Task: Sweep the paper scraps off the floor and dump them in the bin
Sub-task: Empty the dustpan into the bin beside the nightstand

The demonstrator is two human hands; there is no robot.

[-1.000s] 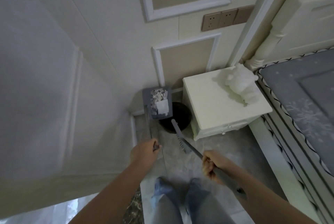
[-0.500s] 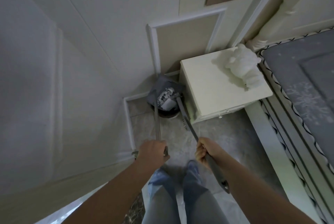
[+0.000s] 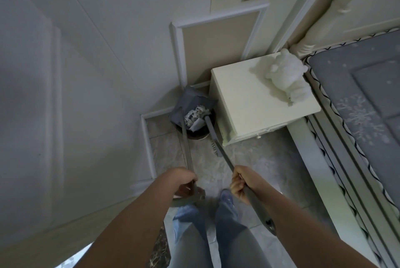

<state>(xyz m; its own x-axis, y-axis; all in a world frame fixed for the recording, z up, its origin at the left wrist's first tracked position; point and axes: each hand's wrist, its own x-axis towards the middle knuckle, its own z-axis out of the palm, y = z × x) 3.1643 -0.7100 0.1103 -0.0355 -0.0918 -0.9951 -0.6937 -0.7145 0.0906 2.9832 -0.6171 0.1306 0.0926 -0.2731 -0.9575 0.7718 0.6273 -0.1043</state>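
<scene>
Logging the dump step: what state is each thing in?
Dustpan: tipped over the bin, scraps inside.
Scraps: piled at the pan's mouth.
Bin: open, upright.
Broom: head at the scraps.
Left hand: grips pan handle.
Right hand: grips broom handle.

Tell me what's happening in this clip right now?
A person is emptying a dustpan into a dark bin beside the white nightstand. The left hand grips the dustpan's long handle; the right hand grips the broom, its head at the paper scraps in the tipped pan.
</scene>
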